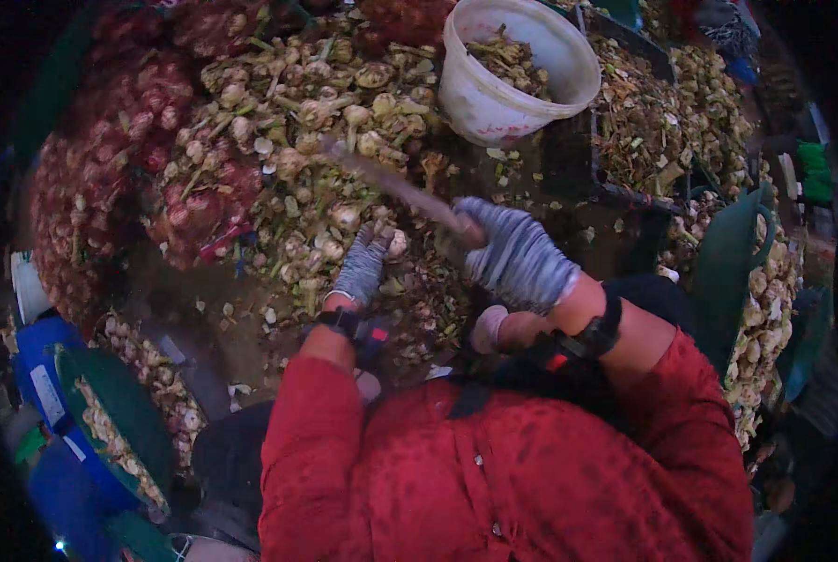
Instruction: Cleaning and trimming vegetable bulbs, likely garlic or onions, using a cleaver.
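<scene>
My right hand (513,249), in a grey and white knit glove, grips a long narrow tool (398,184), blurred by motion. It slants up and left over the garlic; I cannot tell what kind of tool it is. Lower and to the left, my gloved left hand (364,265) reaches into the heap with its fingers pointing away from me. A pale garlic bulb (397,244) touches or lies right beside its fingertips; whether the hand grips it is unclear. Around and beyond lies a heap of garlic bulbs (313,112) with cut stems.
A white plastic bucket (476,116) holding stem trimmings stands tilted beyond my right hand. Red mesh sacks (85,204) of garlic line the left. Trimmings fill a dark crate (636,133) at right. Green tubs (728,260) and blue containers (46,379) flank me.
</scene>
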Motion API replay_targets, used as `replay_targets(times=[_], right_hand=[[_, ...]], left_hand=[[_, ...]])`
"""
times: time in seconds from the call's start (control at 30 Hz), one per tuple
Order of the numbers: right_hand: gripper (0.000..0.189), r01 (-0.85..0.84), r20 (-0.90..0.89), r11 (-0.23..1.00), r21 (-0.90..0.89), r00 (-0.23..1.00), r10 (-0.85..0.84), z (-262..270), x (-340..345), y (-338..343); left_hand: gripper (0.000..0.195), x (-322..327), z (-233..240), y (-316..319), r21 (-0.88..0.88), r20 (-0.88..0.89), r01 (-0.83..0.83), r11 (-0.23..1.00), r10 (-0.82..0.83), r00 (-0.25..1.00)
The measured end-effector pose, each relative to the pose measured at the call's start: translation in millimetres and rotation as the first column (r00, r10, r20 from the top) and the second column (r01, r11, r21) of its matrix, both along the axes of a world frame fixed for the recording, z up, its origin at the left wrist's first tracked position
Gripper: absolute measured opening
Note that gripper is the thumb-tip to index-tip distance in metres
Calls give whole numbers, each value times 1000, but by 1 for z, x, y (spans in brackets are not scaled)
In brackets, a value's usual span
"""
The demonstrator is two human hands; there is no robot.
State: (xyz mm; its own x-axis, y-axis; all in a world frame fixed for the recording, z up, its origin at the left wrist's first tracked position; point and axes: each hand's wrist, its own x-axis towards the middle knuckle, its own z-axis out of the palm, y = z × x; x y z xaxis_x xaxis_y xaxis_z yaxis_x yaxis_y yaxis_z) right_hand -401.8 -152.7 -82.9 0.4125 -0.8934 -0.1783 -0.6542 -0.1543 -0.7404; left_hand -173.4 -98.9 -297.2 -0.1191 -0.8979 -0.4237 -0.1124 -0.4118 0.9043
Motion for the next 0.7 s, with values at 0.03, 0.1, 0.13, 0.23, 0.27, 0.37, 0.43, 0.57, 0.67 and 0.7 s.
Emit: replay_targets(times=[0.03, 0.1, 0.13, 0.23, 0.27, 0.37, 0.43, 0.57, 0.67, 0.7], right_hand=[[19, -97, -124, 995, 14, 987, 98, -3, -5, 2], [17, -293, -134, 955, -46, 949, 285, 7, 27, 15], [17, -359, -152, 933, 14, 922, 356, 7, 40, 21], [16, -406, -201, 913, -41, 899, 390, -6, 31, 32], [15, -415, -176, 909, -50, 899, 401, -8, 25, 34], [14, -493, -143, 869, -31, 863, 484, 8, 44, 46], [14, -543, -152, 840, 4, 829, 537, 14, 54, 53], [14, -538, -128, 842, -51, 839, 528, 9, 52, 61], [16, -545, -111, 836, -64, 837, 536, 6, 53, 64], [16, -543, -122, 836, -81, 838, 533, 4, 55, 66]], left_hand=[[53, -10, 27, -4, 83, -218, -93, 992, 109, 970], [55, 41, -4, 27, -82, 37, -18, 996, 21, 999], [56, 60, -16, 40, -193, 265, 147, 970, -92, 960], [53, 31, 36, 43, -179, -84, 10, 984, -25, 996], [52, 21, 47, 46, -147, -256, -49, 988, 10, 967], [52, 42, 51, 82, -179, 57, 76, 981, -66, 996], [51, 54, 52, 104, -158, 357, 208, 965, -141, 923], [51, 44, 98, 121, -238, 774, 589, 772, -215, 596], [52, 28, 133, 123, 139, -799, -163, 977, 208, 565], [52, 24, 150, 125, 144, -796, -168, 975, 215, 566]])
